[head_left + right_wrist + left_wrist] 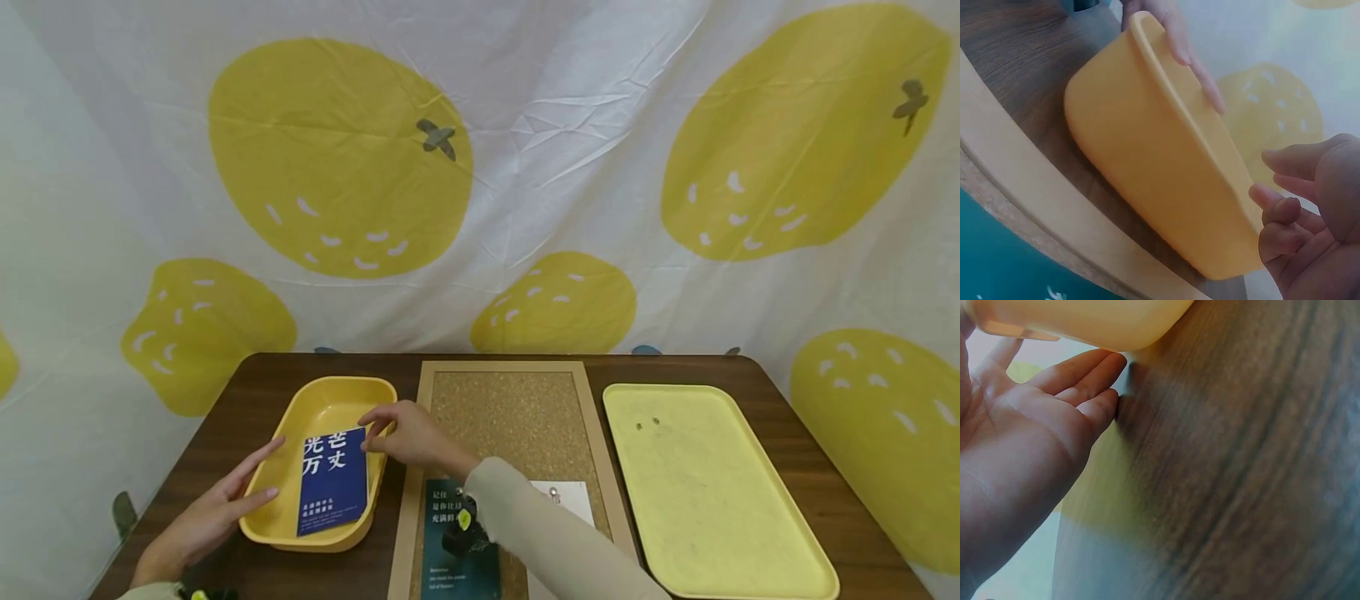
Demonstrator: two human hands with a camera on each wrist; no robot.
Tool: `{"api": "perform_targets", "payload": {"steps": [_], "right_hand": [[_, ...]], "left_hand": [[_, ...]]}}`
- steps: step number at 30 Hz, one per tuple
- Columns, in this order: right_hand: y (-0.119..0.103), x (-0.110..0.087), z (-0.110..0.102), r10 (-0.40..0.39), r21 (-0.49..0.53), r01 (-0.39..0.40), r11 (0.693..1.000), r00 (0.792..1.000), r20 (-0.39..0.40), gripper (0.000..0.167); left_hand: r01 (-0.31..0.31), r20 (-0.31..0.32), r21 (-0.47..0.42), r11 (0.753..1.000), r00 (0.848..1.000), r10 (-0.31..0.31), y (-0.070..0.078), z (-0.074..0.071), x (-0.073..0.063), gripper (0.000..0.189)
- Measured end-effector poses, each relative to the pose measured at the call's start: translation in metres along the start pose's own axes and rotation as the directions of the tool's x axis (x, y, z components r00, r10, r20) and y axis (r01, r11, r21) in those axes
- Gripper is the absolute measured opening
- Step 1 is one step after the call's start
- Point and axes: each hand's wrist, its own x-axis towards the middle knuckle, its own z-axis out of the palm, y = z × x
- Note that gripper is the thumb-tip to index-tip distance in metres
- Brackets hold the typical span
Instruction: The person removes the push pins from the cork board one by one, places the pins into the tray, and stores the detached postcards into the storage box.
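Observation:
A blue postcard (333,487) with white characters lies in a deep yellow basin (341,387), at the left of the table. My left hand (213,512) holds the basin's left rim. The thumb reaches over the inside, and several fingers (1088,375) stretch along the outside, close under the basin in the left wrist view. Over the basin's right rim, my right hand (408,433) has thumb and index finger at the postcard's upper right corner. In the right wrist view its fingertips stand apart with nothing visible between them, and the basin wall hides the postcard.
A wood-framed cork board (510,417) lies mid-table, carrying a dark green card (442,567) and a white card (577,504) with a clear pin, both partly under my right forearm. Right of it sits a pale yellow tray (720,500) with two small dark bits. A lemon-print curtain (540,192) hangs behind.

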Motion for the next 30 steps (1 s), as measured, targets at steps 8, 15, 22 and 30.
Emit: {"api": "perform_targets", "payload": {"steps": [8, 15, 22, 30], "right_hand": [[0.001, -0.001, -0.021, -0.085, 0.041, 0.086, 0.995, 0.996, -0.017, 0.023], [0.008, -0.006, -0.042, -0.076, -0.005, 0.075, 0.997, 0.997, -0.033, 0.023], [0.014, -0.013, -0.061, -0.097, -0.066, 0.097, 0.993, 0.995, 0.000, 0.021], [0.027, -0.024, -0.075, -0.171, -0.085, 0.174, 0.981, 0.984, 0.046, 0.016]], "left_hand": [[0.013, -0.005, 0.026, 1.000, 1.000, -0.013, -0.001, 0.000, 0.002, 0.078], [0.015, 0.000, 0.025, 1.000, 1.000, -0.015, 0.000, 0.000, 0.002, 0.078], [0.006, 0.003, 0.011, 1.000, 1.000, -0.006, 0.000, 0.000, 0.000, 0.078], [0.005, -0.002, 0.002, 1.000, 1.000, -0.005, 0.000, 0.002, -0.001, 0.077]]}}
